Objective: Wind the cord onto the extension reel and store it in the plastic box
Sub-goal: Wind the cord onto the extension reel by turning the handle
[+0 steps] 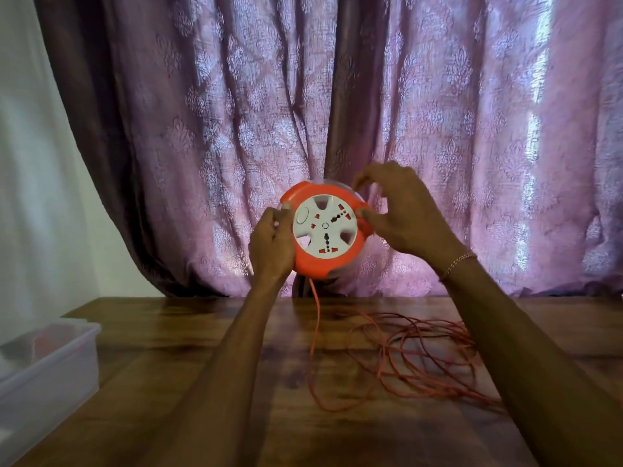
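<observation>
The left hand [271, 242] has its fingers curled round the nine o'clock edge of the round orange plastic extension reel [325, 229], thumb tip pressed on the front rim. The right hand [403, 210] is at three o'clock: its thumb rests on the orange rim, while its curled fingers sit by the one o'clock edge; whether they pinch the reel or only brush it, I cannot tell.

The reel is held up in the air between both hands, above the far edge of the brown wooden table [209, 358] and in front of the purple patterned curtain [472, 129]. Its white socket face [324, 229] points back toward the person, so its winding axis runs straight away from the viewer. The thin orange cord [317, 318] drops from the six o'clock edge and joins a loose tangle on the table at about four o'clock.

To wind well, I judge the left hand should hold the casing steady while the right turns the face evenly, letting the cord feed in without kinks. The clear plastic box [50, 362] waits at eight o'clock, well apart.
</observation>
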Demonstrator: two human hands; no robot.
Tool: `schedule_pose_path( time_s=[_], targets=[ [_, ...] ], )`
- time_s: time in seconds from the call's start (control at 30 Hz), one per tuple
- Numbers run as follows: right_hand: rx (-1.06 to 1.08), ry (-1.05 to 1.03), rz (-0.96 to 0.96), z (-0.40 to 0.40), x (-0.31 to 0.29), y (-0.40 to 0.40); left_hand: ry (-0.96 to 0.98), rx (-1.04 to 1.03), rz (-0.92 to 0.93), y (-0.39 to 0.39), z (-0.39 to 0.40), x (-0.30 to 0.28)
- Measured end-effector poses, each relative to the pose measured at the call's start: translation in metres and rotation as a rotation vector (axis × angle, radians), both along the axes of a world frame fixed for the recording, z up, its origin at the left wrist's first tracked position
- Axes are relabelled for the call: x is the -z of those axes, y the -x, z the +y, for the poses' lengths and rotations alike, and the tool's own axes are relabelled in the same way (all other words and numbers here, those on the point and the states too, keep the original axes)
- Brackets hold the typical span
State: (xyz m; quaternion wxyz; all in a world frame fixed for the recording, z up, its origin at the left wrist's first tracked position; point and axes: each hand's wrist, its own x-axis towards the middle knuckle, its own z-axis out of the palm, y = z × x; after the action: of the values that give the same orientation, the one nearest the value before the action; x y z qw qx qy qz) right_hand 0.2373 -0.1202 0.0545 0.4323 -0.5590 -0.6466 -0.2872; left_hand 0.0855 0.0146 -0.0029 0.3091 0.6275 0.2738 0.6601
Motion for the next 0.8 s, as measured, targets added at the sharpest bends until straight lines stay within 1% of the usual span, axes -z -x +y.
schedule_pose_path(
  time_s=[0.03, 0.07, 0.13, 0.2, 0.33, 0.47, 0.53, 0.67, 0.73, 0.8],
  targets=[
    [-0.059, 0.053, -0.102, -0.002, -0.006, 0.004, -0.012, -0.006, 0.006, 0.0, -0.001, -0.001],
    [-0.075, 0.139, -0.166, -0.002, -0.008, 0.009, -0.026, -0.007, 0.013, 0.0, -0.001, -0.001],
    [-0.012, 0.3, -0.246, 0.0, -0.004, 0.018, -0.057, -0.006, 0.03, 0.001, -0.003, -0.003],
    [0.049, 0.364, -0.277, 0.003, 0.005, 0.025, -0.084, 0.006, 0.028, 0.003, -0.004, -0.005],
    [0.158, 0.356, -0.377, 0.005, 0.014, 0.036, -0.114, 0.064, -0.002, 0.004, -0.005, -0.008],
    [0.263, 0.243, -0.458, 0.009, 0.016, 0.039, -0.117, 0.082, -0.015, 0.0, -0.009, -0.007],
    [0.308, 0.158, -0.424, 0.011, 0.019, 0.037, -0.113, 0.07, -0.017, -0.002, -0.011, -0.008],
    [0.449, -0.015, -0.134, 0.015, 0.027, 0.038, -0.082, 0.075, 0.019, -0.002, -0.012, -0.007],
    [0.464, -0.065, -0.092, 0.016, 0.03, 0.041, -0.081, 0.073, 0.04, -0.002, -0.012, -0.006],
    [0.457, -0.058, -0.108, 0.014, 0.029, 0.043, -0.081, 0.075, 0.043, -0.002, -0.013, -0.005]
  ],
)
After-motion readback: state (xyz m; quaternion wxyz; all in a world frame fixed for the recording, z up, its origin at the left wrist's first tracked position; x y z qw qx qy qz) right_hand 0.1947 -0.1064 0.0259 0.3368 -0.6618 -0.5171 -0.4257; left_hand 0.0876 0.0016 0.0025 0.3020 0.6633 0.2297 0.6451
